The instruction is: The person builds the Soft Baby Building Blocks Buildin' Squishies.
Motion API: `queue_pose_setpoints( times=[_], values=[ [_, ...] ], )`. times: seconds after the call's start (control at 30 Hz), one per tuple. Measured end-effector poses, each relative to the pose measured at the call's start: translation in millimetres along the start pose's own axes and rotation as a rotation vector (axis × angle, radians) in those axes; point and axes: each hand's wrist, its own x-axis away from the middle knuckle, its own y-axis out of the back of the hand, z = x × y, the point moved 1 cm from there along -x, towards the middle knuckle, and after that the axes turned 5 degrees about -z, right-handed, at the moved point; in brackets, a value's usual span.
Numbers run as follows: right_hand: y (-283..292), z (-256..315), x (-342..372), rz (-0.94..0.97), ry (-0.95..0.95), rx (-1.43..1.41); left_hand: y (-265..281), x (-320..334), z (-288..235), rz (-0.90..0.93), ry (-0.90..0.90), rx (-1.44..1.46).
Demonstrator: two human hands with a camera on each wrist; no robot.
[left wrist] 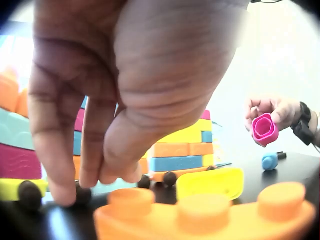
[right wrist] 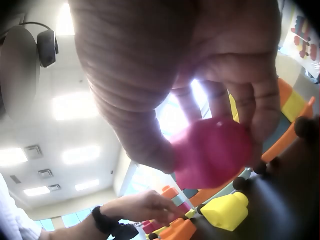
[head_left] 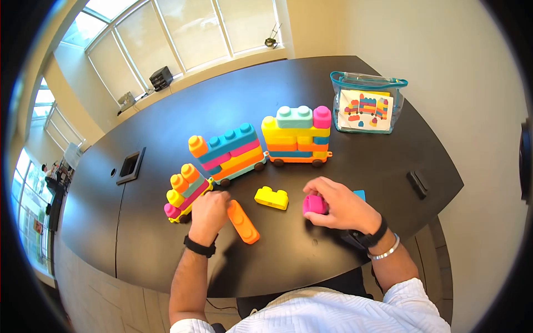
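Note:
In the head view the right hand grips a magenta block; the right wrist view shows this block between thumb and fingers. The left hand is beside the right end of a small block car, fingers pointing down, with no block visible in its grasp. An orange three-stud block lies just right of that hand. Between the hands is a yellow block. A blue block lies behind the right hand, partly hidden in the head view.
Two taller block cars stand behind the small one. A clear zip bag with a picture card is at the back right. A black object lies near the right edge of the dark table, which has a socket opening at left.

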Motion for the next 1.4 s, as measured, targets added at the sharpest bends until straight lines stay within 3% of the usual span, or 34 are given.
queue_pose_setpoints(
  times=[0.13, 0.17, 0.3, 0.4, 0.47, 0.53, 0.67, 0.73, 0.83, 0.9, 1.1, 1.23, 1.3, 1.33, 1.4],
  values=[
    [2, 20, 27, -0.03, -0.122, -0.074, 9, -2, -57, -0.227, -0.363, 0.271],
    [-2, 21, 32, -0.018, -0.113, -0.05, 8, -5, -69, -0.115, -0.367, 0.265],
    [-7, 23, 48, -0.027, -0.129, -0.063, -20, -24, -89, 0.023, -0.385, 0.142],
    [-6, 16, 56, -0.103, -0.16, -0.085, 6, -10, -99, 0.005, -0.47, 0.124],
    [-7, 14, 61, -0.144, -0.202, -0.11, 26, 14, -107, -0.147, -0.654, 0.207],
    [-14, 15, 61, -0.108, -0.363, -0.387, 47, 37, -119, -0.201, -0.748, 0.261],
    [-41, 24, 67, -0.048, -0.192, -0.3, 66, 65, -127, -0.223, -0.803, 0.205],
    [-47, 20, 69, -0.004, -0.206, -0.306, 66, 70, -120, -0.193, -0.811, 0.328],
    [-46, 18, 67, 0.08, -0.185, -0.451, 75, 77, -116, -0.203, -0.803, 0.466],
    [-42, 18, 69, 0.161, -0.213, -0.781, 73, 81, -111, -0.245, -0.81, 0.57],
    [-49, 15, 74, 0.313, -0.228, -1.102, 81, 101, -108, -0.293, -0.882, 0.799],
    [-53, 28, 71, 0.299, -0.215, -1.057, 81, 108, -105, -0.292, -0.853, 0.774],
    [-45, 38, 66, 0.237, -0.066, -0.75, 78, 111, -106, -0.308, -0.806, 0.743],
    [-46, 40, 66, 0.238, -0.067, -0.75, 74, 112, -107, -0.328, -0.782, 0.727],
    [-47, 44, 66, 0.08, -0.027, -0.689, 70, 114, -110, -0.345, -0.761, 0.714]
  ],
)
